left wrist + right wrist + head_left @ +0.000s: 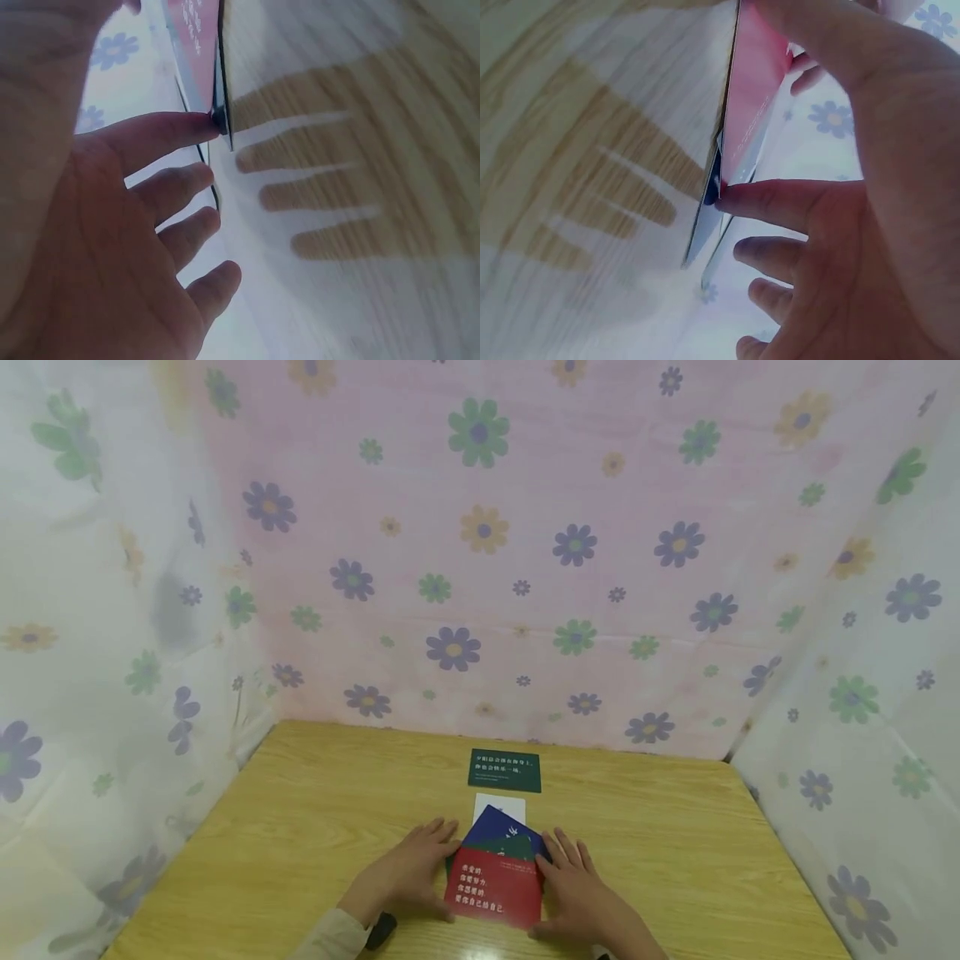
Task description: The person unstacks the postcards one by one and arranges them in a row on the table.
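Observation:
A red card [495,887] with white lettering lies nearest me on a loose overlapping pile. From under it show a green card [517,844], a blue card [487,825] turned at an angle, and a white card [510,804] at the far end. My left hand [408,872] is at the pile's left side, its index fingertip touching the card edges in the left wrist view. On the opposite side, my right hand [581,892] touches the edges with its index fingertip [731,199]. The other fingers of both hands are spread and fairly straight.
A dark green card [504,772] with white writing lies flat beyond the pile. The wood-grain table [337,777] is glossy and mirrors the hands. Flower-patterned cloth [480,585] hangs behind the table and along both sides.

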The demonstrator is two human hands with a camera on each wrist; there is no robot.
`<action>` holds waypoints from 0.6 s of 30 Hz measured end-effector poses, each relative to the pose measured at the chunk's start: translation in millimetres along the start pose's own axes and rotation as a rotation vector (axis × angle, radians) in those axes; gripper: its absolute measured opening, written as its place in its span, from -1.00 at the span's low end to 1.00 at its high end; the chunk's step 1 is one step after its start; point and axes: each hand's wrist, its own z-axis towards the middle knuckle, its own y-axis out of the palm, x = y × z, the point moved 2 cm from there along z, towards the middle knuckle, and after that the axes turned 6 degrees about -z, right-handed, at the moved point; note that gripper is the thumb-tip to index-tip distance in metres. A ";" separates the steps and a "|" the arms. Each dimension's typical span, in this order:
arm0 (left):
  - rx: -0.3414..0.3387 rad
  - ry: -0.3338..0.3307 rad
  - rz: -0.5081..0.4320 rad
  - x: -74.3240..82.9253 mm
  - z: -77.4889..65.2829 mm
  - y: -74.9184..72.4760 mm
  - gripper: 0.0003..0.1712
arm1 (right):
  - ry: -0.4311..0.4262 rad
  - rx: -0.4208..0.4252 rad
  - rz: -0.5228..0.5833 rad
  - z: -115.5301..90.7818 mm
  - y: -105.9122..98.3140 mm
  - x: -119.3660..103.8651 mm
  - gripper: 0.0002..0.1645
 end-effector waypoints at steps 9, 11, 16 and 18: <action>0.010 -0.008 0.013 -1.5 0.2 2.7 0.17 | 0.010 0.010 -0.011 -5.4 1.7 3.2 0.27; 0.015 -0.001 0.018 -1.4 0.4 2.5 0.17 | -0.002 0.019 -0.003 -6.2 2.7 3.5 0.24; 0.017 0.015 0.021 0.3 0.2 1.8 0.16 | -0.008 0.024 0.011 -8.2 4.1 3.8 0.20; 0.019 0.022 0.019 1.2 0.0 1.6 0.16 | 0.006 0.014 0.021 -8.8 4.4 4.5 0.21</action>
